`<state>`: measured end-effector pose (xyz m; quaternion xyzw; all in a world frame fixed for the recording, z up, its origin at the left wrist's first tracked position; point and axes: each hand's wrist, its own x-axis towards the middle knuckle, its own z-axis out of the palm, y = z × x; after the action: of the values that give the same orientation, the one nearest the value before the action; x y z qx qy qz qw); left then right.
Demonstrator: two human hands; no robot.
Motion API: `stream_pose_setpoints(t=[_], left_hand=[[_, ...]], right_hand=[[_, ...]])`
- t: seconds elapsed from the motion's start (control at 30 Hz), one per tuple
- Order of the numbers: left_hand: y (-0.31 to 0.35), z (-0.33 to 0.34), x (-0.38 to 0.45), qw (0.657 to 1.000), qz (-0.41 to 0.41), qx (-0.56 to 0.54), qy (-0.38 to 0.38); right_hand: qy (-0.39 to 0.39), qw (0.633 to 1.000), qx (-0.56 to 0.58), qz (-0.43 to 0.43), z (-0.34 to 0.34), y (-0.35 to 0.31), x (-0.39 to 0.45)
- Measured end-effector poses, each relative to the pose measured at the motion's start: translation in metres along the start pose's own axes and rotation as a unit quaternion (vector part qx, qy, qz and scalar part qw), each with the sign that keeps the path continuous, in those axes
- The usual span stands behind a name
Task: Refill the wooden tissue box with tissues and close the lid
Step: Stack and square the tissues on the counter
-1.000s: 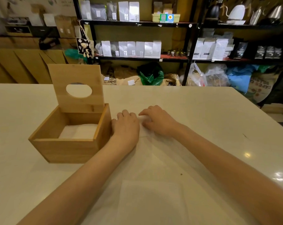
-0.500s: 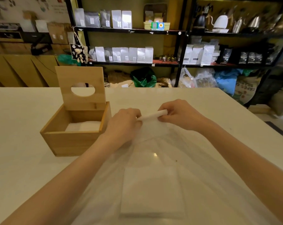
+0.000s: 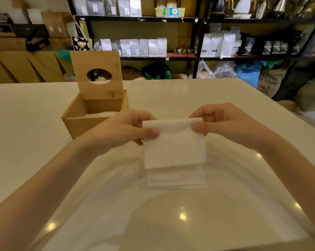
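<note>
Counter [image 3: 189,95]: white and glossy, spread under both hands, with ceiling lights mirrored in it just below the grip.
Shelves [image 3: 144,19]: dark racks of pale bags, far beyond the grip, no part in the job.
Box [image 3: 91,118]: wooden, up and to the left of the grip, partly hidden behind the left hand; a white layer shows low inside it.
Lid [image 3: 97,75]: hinged at the box's far wall and standing upright, its round hole facing the camera; not yet closed.
Plastic wrap [image 3: 171,205]: thin clear film, billowing from below the grip toward the camera; its edges are hard to trace.
Tissues [image 3: 174,149]: folded white stack, raised off the counter and hanging down from the grip, well short of the box; more white sheets seem to lie beneath inside the film.
Left hand [image 3: 127,131]: pinching the stack's upper left corner, thumb on the near face.
Right hand [image 3: 223,122]: pinching the upper right corner the same way.
Risk: held only along the top edge, the lower sheets could fan apart or slip out on the way left; the film could cling and get dragged along; a stack entering askew could catch on the box rim and crumple, and the lid would then not seat flat.
</note>
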<state>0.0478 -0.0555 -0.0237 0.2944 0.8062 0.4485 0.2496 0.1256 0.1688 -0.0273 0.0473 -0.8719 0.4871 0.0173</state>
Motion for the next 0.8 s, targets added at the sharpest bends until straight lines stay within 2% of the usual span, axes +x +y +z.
stream_pose_setpoints(t=[0.4,0.5,0.63,0.73,0.8], left_hand=[[-0.035,0.025,0.004,0.997,-0.073,-0.021,0.007],[-0.039,0.027,0.006,0.994,-0.046,0.098,0.031],[-0.037,0.029,0.003,0.947,0.012,0.310,0.087],[-0.041,0.033,0.000,0.913,0.083,0.379,0.131],[-0.046,0.035,-0.001,0.894,0.120,0.412,0.131]], right_hand=[[-0.042,0.992,0.016,0.117,0.019,0.031,-0.013],[-0.039,0.991,-0.038,0.121,0.023,0.035,-0.012],[-0.005,0.966,-0.249,0.069,0.027,0.033,-0.013],[0.019,0.945,-0.326,0.007,0.025,0.036,-0.018],[0.015,0.937,-0.348,-0.030,0.027,0.039,-0.022]])
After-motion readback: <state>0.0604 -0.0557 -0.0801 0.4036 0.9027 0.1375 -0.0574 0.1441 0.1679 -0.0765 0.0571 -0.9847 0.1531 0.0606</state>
